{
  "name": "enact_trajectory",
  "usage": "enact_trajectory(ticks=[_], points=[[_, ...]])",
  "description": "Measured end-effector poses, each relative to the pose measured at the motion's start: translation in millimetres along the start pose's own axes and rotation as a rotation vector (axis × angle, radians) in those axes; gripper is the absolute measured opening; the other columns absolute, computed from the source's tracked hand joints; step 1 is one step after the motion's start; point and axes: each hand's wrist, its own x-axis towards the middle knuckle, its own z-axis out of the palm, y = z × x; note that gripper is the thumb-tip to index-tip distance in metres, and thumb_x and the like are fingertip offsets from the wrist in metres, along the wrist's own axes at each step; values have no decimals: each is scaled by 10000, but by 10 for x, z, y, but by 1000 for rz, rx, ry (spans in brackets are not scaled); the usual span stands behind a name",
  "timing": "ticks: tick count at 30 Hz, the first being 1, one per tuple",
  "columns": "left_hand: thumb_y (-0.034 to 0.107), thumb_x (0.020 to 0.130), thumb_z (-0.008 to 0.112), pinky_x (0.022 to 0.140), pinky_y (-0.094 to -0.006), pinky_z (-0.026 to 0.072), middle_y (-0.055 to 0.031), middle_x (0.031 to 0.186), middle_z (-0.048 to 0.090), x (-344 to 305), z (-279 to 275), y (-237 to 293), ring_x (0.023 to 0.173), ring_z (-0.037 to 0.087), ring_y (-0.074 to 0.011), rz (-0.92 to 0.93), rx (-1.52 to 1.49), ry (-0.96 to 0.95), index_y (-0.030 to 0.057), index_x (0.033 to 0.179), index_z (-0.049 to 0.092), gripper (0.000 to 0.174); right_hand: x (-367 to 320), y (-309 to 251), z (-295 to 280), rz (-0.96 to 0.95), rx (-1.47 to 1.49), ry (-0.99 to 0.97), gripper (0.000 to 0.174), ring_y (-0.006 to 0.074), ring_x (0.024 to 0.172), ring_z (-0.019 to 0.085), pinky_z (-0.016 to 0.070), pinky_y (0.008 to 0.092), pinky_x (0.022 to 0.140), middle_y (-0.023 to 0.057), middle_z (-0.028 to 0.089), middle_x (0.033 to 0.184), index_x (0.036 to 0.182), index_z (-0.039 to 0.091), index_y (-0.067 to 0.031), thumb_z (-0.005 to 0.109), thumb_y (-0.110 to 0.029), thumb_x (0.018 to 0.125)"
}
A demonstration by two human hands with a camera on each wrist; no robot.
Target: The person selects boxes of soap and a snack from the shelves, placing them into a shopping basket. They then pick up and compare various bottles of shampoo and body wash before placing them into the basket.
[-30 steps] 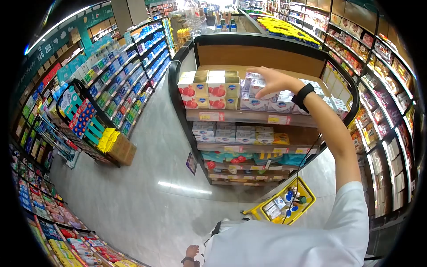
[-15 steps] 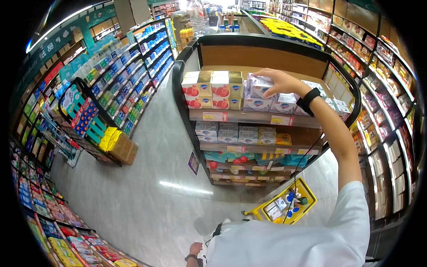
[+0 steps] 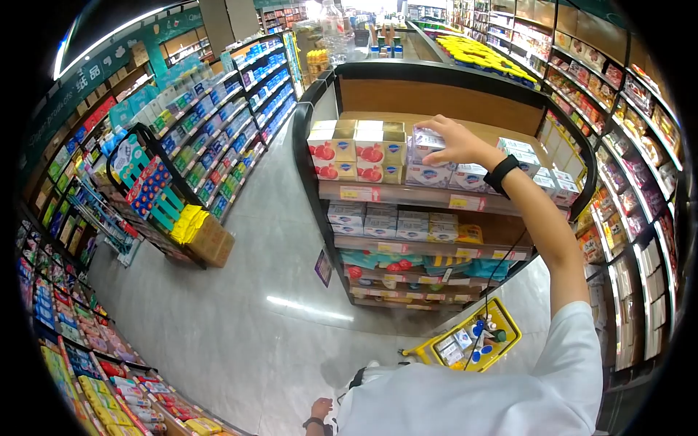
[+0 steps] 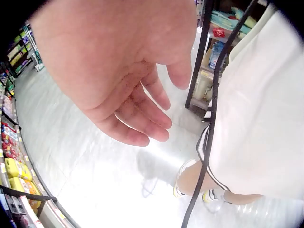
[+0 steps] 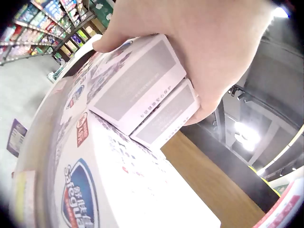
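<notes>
My right hand (image 3: 462,145) reaches over the top shelf and grips two pale lilac soap boxes (image 5: 137,85) lying side by side. In the right wrist view the thumb lies over their front and the fingers wrap round the back. Beneath them is a larger white soap box (image 5: 118,175) with a blue shield logo; the pair sits right at its top. Pomegranate-printed soap boxes (image 3: 367,152) are stacked just left of the gripped ones. My left hand (image 4: 128,80) hangs low at my side over the floor, fingers loosely bent, holding nothing.
Lower tiers of the shelf unit (image 3: 363,191) carry more boxed soap and bagged goods. By its foot stands a yellow shopping basket (image 3: 511,320) with boxes and bottles inside. A cardboard carton (image 3: 212,243) stands on the floor at left. Stocked shelves line both sides.
My right hand's thumb and fingers have come in closer round the lilac boxes. The head view has shifted, so the shelf appears slightly further right and lower. The left hand still hangs.
</notes>
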Motion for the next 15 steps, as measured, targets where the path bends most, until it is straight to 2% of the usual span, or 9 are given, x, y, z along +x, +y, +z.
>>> enact_trajectory(ticks=[4,8,11,13,15], points=[[293,826,659,528,-294,481,-82,814,679,-26,14,-35,668,665,-173,5,-6,-2,32,968,631,299,11,-12,18,34,22,-3,774,374,1192,477,404,418,991,200,500,1278,1316,488,-82,752,-475,705],[293,827,656,543,-297,489,-88,814,680,-57,32,-53,669,668,-175,-9,-11,-8,23,967,630,305,25,80,31,-11,29,-23,774,373,1227,455,383,419,1016,205,472,1336,1337,474,-77,727,-480,727],[290,829,654,557,-309,499,-103,821,684,-57,51,-69,665,671,-186,47,36,17,17,975,630,311,7,131,12,-3,31,-54,764,361,1279,408,340,411,1057,203,428,1390,1364,448,-66,688,-475,766],[289,829,653,556,-309,499,-105,824,684,-55,69,-106,669,671,-188,36,12,10,14,977,629,313,-14,120,31,-53,46,-54,762,348,1325,353,290,398,1093,202,391,1425,1394,412,-58,641,-480,801],[287,830,649,554,-309,498,-106,827,683,-51,123,-120,680,670,-188,8,5,3,8,982,625,318,-7,119,41,-46,26,-62,759,344,1337,337,276,395,1101,202,376,1437,1398,403,-54,626,-482,812]])
